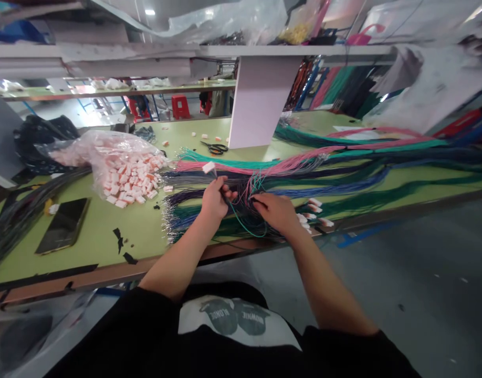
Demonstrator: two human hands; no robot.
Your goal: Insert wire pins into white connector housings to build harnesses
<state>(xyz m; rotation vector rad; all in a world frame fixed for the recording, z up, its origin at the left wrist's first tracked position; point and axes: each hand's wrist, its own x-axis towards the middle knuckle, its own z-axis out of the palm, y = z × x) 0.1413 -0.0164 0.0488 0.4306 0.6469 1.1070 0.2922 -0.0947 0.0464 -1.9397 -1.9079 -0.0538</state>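
My left hand [216, 197] is closed, with a small white plastic connector [208, 167] sticking up just above its fingers. A thin teal wire [241, 224] loops down from near this hand and curves toward the right one. My right hand [278, 211] is pinched on the thin wires [254, 184], which are pink, teal and dark; its fingertips are partly hidden. Beneath both hands lie long bundles of coloured wires [339, 187], their stripped or terminal ends fanned out at the left. Several white connectors [312, 206] on wires rest beside my right wrist.
A clear bag spills white-and-orange connectors [133, 181] on the left. Black-handled scissors [215, 148] lie behind the wires, near an upright white panel [260, 100]. A phone [63, 226], black tape scraps [118, 240] and grey wires [18, 226] lie left. An overhead shelf [146, 51] crosses above.
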